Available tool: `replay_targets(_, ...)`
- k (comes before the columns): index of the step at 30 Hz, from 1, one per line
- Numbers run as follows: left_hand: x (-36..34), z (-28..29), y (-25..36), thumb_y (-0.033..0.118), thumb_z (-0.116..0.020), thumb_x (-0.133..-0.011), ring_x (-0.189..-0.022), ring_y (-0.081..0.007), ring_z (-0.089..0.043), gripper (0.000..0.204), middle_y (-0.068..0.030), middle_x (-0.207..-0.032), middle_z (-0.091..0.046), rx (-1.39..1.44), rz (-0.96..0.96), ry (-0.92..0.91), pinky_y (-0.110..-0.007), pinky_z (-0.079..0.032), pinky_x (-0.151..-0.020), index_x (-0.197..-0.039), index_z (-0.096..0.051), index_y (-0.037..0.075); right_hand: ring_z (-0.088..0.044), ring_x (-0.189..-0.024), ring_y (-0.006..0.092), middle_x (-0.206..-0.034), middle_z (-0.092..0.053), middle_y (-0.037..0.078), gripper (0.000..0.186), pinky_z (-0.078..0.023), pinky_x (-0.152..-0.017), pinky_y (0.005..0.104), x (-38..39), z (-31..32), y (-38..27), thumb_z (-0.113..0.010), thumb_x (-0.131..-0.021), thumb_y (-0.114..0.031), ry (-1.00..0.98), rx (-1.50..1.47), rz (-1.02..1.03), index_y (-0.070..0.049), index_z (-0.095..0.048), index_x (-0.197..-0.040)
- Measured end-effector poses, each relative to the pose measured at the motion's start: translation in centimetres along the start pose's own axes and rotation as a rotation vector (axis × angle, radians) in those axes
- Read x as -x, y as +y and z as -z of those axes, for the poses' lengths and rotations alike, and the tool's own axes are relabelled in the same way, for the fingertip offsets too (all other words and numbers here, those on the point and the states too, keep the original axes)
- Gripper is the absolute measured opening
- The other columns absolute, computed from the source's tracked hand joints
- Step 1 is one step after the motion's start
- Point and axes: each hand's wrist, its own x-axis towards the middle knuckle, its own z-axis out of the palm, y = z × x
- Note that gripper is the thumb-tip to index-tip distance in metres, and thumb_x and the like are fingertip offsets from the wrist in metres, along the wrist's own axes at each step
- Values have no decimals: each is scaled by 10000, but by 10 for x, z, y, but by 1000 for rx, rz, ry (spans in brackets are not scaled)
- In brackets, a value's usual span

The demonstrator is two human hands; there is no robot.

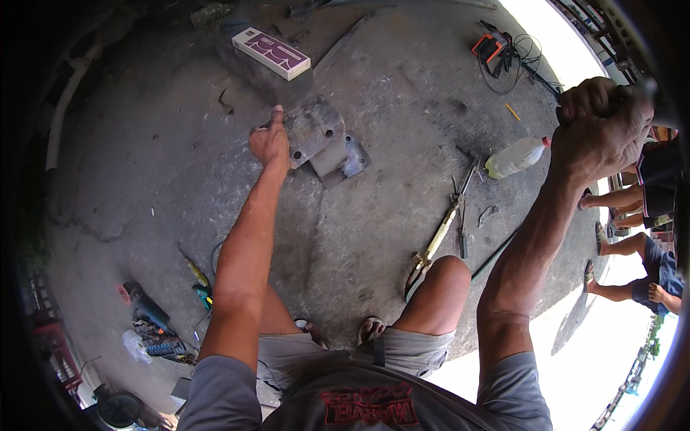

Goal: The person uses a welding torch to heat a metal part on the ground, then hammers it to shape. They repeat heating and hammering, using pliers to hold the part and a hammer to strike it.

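My left hand [270,141] is closed on the left edge of a flat grey steel plate [314,123] with round holes, its thumb pointing away from me. Partly beneath that plate lies another bent metal piece [336,159], also with a hole. Raised at the far right, my right hand [600,129] is wrapped round a dark-handled tool [647,92] with a greyish metal end. Blur and the picture's dark rim hide the tool's exact kind.
A cutting torch [437,233] with hoses lies before my right knee, near a plastic bottle [516,158]. Beyond are a white-and-purple box [272,54], an orange device with cables [491,47] and a yellow stick [512,111]. An angle grinder [147,307] lies left; people's legs [622,200] show right.
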Motion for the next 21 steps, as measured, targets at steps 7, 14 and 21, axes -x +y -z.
replay_targets(7,9,-1,21,888,-440,-892,-1282,-442,-584,1130,-347,-1357,-605,83,84,-92,-518,-470,-1042,-1291,-625,-153,-685,-708,327,-809,-664,216,418,-536,-703,430,466,31,170,-504,-1088,-350,-427,695,-929,49,-542,-1207)
replay_targets(14,22,12,-10,851,-467,-913,-1299,-512,-560,1100,-354,-1370,-588,86,-219,-104,-553,-440,-1085,-1483,-486,-89,-686,-928,547,-900,-689,348,567,-521,-813,573,440,-4,151,-472,-1085,-476,-716,704,-1206,78,-593,-1081)
replay_targets(21,37,-14,6,796,-558,-916,-1310,-491,-559,1034,-337,-1431,-547,205,-133,-184,-530,-449,-1077,-1488,-479,-62,-649,-733,395,-799,-661,227,518,-496,-661,491,422,11,176,-503,-1078,-487,-577,604,-1392,16,-601,-1002)
